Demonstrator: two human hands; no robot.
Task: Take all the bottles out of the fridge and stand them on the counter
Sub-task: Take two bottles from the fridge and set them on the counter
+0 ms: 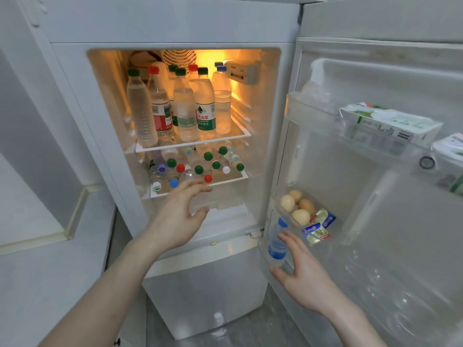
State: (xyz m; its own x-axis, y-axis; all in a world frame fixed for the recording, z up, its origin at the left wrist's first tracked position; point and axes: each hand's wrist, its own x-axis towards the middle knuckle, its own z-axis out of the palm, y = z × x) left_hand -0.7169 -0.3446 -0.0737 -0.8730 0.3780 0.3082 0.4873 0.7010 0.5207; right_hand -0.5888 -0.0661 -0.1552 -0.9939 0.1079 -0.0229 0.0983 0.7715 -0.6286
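Fridge [75, 101], white, single compartment lit from within, is shown with its white door [375, 221] swung open to the right. Clear plastic water bottles on the upper glass shelf [193, 144] are stood upright, long axes vertical, green, red and blue caps up. Clear water bottles on the lower shelf [200, 169] are likewise upright, seen mostly as caps from above. One clear blue-labelled, blue-capped bottle [276, 244] is stood in the lowest door bin, cap up, tilted slightly. Left hand [180, 216] is extended, palm down, to the lower shelf's front edge, fingers spread and slightly curved, nothing held. Right hand [298, 269] is held beside the door bottle, fingers spread; contact cannot be told. White cartons [388, 123] are lodged in the upper door rack. Brown eggs [298, 204] and foil packets [318, 226] are kept in a clear door tray.
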